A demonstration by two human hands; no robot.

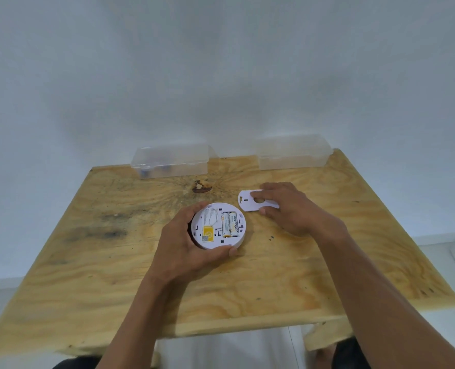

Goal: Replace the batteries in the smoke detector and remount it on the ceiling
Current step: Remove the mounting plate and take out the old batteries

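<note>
A round white smoke detector lies back side up on the wooden table, near the middle. Its battery bay shows two yellow-and-white batteries side by side, beside a yellow label. My left hand wraps around the detector's left and near rim and holds it. To the right lies a flat white mounting plate with a round hole. My right hand rests on that plate, with fingers on its top and a thumb at its near edge.
Two clear plastic boxes stand at the table's far edge: the left box holds small dark items, the right box looks empty. A dark knot marks the wood behind the detector. A white wall rises behind the table.
</note>
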